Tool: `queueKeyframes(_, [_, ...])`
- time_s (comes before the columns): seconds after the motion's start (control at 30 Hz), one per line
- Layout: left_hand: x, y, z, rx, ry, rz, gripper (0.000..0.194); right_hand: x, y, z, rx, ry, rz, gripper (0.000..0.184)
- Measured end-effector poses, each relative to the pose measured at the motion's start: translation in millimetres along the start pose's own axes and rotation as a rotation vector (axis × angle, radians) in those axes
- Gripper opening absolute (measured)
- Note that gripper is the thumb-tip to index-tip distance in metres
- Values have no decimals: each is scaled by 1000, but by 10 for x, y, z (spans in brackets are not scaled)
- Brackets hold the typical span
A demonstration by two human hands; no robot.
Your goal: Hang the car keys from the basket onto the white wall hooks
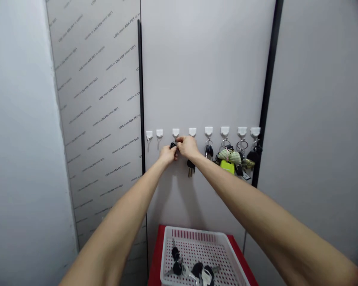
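Observation:
Both my hands meet just under a white hook (176,132), third from the left in a row on the pale panel. My left hand (168,154) is closed on a bunch of keys (173,145) with black heads, mostly hidden by the fingers. My right hand (187,146) pinches at the top of the same bunch, close to the hook; its key ring is too small to make out clearly. Below my right hand, another set of keys (191,168) hangs, partly covered by the wrist, under the fourth hook (192,132).
To the right, more hooks hold keys (209,151), a striped bow (229,156) and a yellow-green tag (227,167). Two hooks (149,135) at the left carry nothing. Below, a white basket (197,230) with several keys (177,267) stands on a red surface (155,254).

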State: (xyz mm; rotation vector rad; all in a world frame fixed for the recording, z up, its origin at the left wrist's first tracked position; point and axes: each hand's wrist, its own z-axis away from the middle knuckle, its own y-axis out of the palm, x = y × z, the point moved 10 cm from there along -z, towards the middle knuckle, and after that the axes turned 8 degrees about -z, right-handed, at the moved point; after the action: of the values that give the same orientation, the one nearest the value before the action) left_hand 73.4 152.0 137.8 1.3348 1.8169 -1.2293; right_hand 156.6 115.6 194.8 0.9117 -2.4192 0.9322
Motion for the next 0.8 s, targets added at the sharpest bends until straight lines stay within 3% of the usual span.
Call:
queueKeyframes(0.13, [284, 54, 147, 16, -55, -53, 17, 25, -132, 252, -40, -112, 5, 30])
queueKeyframes(0.23, [659, 136, 421, 24, -86, -122, 26, -159, -108, 673, -8, -142, -47, 26])
queueKeyframes(0.3, [951, 286, 693, 95, -86, -150, 29, -443, 127, 1070, 137, -70, -103, 23])
queueKeyframes(0.37, [1248, 450, 1012, 164, -87, -163, 29, -780, 507, 1570, 360, 47, -164, 21])
queueKeyframes(0.43, [1522, 554, 1315, 169, -96, -180, 26, -1081, 887, 2094, 571, 150, -178, 21])
queueKeyframes(0.5, [1737, 616, 1554, 142, -101, -206, 24, -1312, 1130, 2478, 673, 201, -114, 22])
queueKeyframes(0.6, [1887, 693, 1754, 133, -67, -270, 24, -1470, 1287, 2728, 711, 169, 33, 23])
queueKeyframes(0.8, [1864, 744, 1804, 159, -11, -338, 25, -1608, 1352, 2814, 776, 203, 183, 19])
